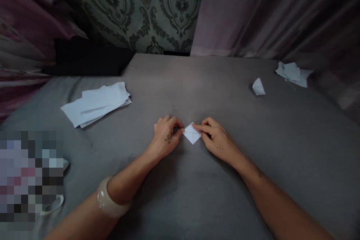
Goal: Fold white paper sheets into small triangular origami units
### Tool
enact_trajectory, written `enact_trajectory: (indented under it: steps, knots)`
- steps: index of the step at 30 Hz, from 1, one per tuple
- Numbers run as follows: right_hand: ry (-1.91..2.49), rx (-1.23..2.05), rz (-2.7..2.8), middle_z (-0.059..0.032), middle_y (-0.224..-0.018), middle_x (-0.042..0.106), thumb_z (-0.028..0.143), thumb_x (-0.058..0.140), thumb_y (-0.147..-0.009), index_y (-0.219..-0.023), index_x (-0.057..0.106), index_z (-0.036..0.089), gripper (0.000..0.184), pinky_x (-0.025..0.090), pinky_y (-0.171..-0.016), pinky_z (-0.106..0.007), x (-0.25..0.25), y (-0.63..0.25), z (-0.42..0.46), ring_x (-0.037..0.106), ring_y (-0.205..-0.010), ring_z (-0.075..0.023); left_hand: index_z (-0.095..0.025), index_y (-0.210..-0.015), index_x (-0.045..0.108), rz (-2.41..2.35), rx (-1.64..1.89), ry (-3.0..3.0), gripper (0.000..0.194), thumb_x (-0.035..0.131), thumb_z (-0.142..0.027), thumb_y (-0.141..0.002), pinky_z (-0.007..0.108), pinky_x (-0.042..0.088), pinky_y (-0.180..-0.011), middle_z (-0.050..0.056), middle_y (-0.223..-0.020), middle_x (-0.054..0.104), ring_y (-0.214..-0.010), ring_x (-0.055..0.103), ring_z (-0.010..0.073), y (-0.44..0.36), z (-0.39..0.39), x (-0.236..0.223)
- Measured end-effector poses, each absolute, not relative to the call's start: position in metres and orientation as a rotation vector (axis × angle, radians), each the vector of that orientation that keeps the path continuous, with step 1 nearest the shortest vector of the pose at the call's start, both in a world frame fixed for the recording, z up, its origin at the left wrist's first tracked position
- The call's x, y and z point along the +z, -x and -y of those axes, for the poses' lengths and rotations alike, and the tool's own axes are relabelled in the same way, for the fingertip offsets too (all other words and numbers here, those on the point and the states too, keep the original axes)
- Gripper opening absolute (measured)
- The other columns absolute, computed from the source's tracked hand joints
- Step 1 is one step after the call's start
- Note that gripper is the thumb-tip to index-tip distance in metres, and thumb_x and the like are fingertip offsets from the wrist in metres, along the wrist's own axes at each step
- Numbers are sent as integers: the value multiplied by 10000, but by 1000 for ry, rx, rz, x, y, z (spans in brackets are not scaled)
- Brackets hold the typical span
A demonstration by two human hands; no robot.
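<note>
A small white folded paper, diamond-shaped with crease lines across its lower half, lies between my hands on the grey sheet. My left hand, with a bangle further up the arm, pinches the paper's left corner between thumb and fingertips. From the other side my right hand grips the right corner, its index finger stretched over the upper face near the top point. The underside of the paper and some fingertips are hidden.
Left of my hands lies a stack of white paper strips. A folded paper piece stands at the right, with more papers beyond it. A black cloth lies at the back left, near patterned wallpaper and curtains.
</note>
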State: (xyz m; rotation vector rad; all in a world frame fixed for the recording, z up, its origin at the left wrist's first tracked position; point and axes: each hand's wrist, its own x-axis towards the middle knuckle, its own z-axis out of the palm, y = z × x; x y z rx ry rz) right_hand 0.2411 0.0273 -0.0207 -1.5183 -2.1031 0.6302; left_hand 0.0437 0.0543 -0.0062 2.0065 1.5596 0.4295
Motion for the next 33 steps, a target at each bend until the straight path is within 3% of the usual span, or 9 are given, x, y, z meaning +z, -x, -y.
enact_trajectory:
  steps: [5,9,15,20,28,33]
  knots:
    - [1451,698,2075,-40,-940,550,57,427,-849,-1167,649,263,440,462,-823,-304,-23,-244,-30,552,-899,-150,-169,-958,623,-1189,674,-2294,175,456,-160,-906,352,433,-839,64,-976,613,-912,522,188,-44,-49,-10]
    - [1397,727,2051,-36,-928,561,26,403,-835,-1157,651,271,474,458,-849,-309,-25,-245,-33,553,-901,-145,-138,-1137,570,-834,502,-2676,302,368,-93,-918,342,455,-891,94,-1087,594,-966,511,200,-47,-43,-11]
    - [1426,658,1905,-58,-984,589,70,373,-882,-1182,617,228,418,470,-873,-320,-22,-248,-18,573,-928,-150,-79,-1200,541,-889,270,-2899,324,402,-110,-909,341,456,-900,137,-1172,582,-982,524,220,-49,-40,-9]
    - [1548,385,2151,-103,-1061,546,21,341,-853,-1268,562,222,511,480,-870,-379,-13,-241,16,519,-996,-204,-58,-1233,525,-832,237,-2961,372,375,-68,-893,350,426,-918,172,-1246,564,-1065,519,228,-50,-38,-7]
    - [1685,75,2445,-130,-1125,536,-24,362,-792,-1416,395,220,671,467,-770,-381,-10,-235,27,468,-893,-234,-68,-1288,478,-843,266,-2842,478,405,-5,-820,353,420,-968,153,-1298,535,-1090,494,225,-44,-39,-9]
    - [1754,65,2470,-117,-1170,537,-13,379,-791,-1405,406,221,657,439,-772,-373,-5,-234,27,464,-920,-241,-109,-1327,443,-865,298,-2730,545,373,22,-802,357,436,-966,124,-1337,504,-1100,469,216,-41,-41,-12]
